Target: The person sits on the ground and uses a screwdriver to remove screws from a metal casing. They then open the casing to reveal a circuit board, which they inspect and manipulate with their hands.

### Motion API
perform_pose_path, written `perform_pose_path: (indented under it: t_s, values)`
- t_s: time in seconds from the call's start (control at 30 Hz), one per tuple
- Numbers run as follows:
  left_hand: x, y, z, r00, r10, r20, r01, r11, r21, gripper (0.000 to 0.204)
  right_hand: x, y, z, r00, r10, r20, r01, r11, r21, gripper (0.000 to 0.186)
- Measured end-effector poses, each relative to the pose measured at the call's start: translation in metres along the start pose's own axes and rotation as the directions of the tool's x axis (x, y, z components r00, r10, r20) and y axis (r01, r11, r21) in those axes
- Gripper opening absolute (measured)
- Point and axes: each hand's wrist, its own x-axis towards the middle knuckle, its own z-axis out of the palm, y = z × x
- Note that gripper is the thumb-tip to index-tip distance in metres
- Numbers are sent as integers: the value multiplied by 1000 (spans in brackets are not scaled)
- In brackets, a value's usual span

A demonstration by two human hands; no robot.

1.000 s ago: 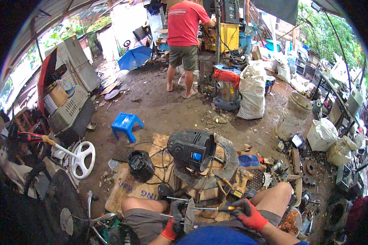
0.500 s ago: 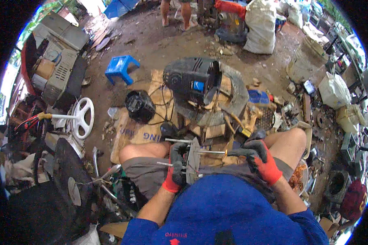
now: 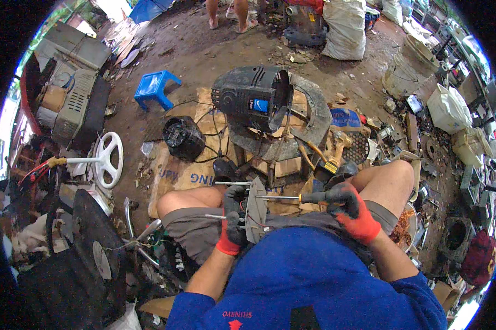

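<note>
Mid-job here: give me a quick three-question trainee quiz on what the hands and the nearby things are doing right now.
1. True or false: the right hand holds a screwdriver whose tip points at the grey plate.
2. Which hand grips the grey plate?
A. left hand
B. right hand
C. neither
3. Fill in: the small plastic stool on the dirt is ____ in colour.

Key: 1 true; 2 A; 3 blue.
</note>
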Motion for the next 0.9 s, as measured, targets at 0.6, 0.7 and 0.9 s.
perform_pose_path:
  t_s: [0.6,0.7,0.9]
  values:
    - [1,-19,-28,1000,3,-18,0,987,163,100,19,-9,-2,993,121,-15,-119,988,99,39]
    - [0,10,11,997,8,82,-18,993,116,98,23,-9,-11,966,247,80,-255,961,106,44]
    - [4,-3,0,995,84,50,-89,991,101,97,10,-5,5,994,99,-44,-85,967,239,43]
